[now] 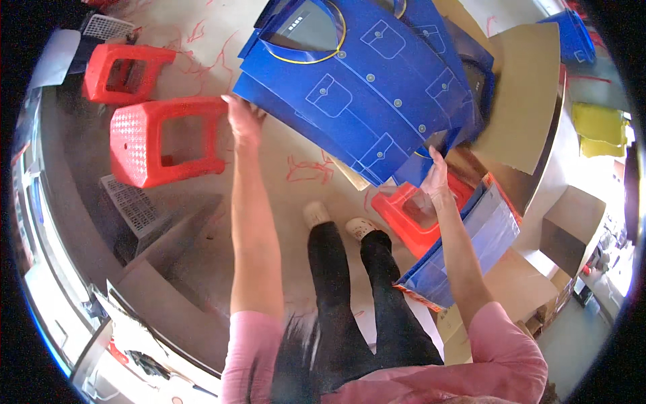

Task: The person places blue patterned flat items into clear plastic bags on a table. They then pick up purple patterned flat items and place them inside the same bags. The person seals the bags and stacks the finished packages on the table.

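I hold a stack of flat blue cardboard box sheets [367, 81], printed with white shirt pockets and buttons and a clear window at the top. My left hand [243, 120] grips the stack's left lower edge. My right hand [436, 176] grips its right lower corner. The stack is lifted in front of me, above the floor.
Two red plastic stools [165, 141] [124, 73] lie tipped on the floor at left. A red crate [410, 215] and more blue sheets [471, 249] stand at my right, beside brown cardboard [525, 101]. Grey trays [131, 205] lie at left. Yellow items [599, 128] sit far right.
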Demonstrator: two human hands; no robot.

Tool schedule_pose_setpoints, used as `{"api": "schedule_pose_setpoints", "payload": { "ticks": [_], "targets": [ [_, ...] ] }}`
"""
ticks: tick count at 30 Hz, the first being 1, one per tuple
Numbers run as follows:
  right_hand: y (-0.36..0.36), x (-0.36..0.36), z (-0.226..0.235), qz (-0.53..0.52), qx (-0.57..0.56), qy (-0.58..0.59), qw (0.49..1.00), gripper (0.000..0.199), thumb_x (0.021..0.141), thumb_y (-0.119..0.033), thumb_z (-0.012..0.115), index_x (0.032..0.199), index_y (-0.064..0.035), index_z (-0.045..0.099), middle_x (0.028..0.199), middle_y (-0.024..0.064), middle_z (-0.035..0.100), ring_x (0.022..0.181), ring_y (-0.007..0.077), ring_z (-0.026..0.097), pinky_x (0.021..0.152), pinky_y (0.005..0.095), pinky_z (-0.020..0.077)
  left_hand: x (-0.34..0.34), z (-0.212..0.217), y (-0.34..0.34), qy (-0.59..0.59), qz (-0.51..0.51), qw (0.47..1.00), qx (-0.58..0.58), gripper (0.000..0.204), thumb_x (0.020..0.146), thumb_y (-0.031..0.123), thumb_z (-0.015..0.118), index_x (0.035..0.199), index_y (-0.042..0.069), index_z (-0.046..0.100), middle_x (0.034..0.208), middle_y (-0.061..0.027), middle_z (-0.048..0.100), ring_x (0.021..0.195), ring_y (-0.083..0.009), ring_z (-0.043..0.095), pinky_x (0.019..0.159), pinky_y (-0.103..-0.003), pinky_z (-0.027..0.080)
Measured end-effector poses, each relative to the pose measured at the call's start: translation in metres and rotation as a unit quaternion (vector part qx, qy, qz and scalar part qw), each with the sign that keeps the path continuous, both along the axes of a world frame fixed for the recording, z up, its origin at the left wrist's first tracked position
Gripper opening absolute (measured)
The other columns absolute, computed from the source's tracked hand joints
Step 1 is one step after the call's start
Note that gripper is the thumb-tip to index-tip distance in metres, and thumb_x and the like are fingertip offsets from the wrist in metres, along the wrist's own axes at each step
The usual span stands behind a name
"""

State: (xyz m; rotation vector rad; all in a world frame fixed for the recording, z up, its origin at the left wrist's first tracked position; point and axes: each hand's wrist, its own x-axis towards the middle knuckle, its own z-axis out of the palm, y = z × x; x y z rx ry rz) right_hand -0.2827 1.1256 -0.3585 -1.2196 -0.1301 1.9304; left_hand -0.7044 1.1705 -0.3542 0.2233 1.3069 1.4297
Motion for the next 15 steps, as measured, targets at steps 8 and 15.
{"api": "schedule_pose_setpoints", "payload": {
  "ticks": [8,15],
  "targets": [
    [0.002,-0.001,0.001,-0.02,-0.016,-0.059,0.998,0.04,0.082,-0.034,0.053,0.105,-0.0019,0.055,0.096,0.0139,0.062,0.085,0.0286,0.061,0.079,0.0417,0.0491,-0.062,-0.044,0.063,-0.112,0.026,0.987,0.112,0.088,0.081,0.071,0.024,0.134,0.0,0.032,0.137,-0.0161,0.035,0.126,-0.0323,0.033,0.106,-0.047,0.022],
    [-0.009,0.007,-0.006,0.003,-0.061,-0.053,0.997,0.041,0.083,-0.032,0.053,0.108,0.0007,0.053,0.103,0.0166,0.06,0.091,0.0297,0.06,0.084,0.0424,0.0471,-0.048,-0.03,0.073,0.028,0.025,0.999,0.019,0.079,0.087,0.062,0.033,0.127,-0.006,0.038,0.128,-0.0145,0.045,0.118,-0.0275,0.043,0.101,-0.039,0.03]
  ]
}}
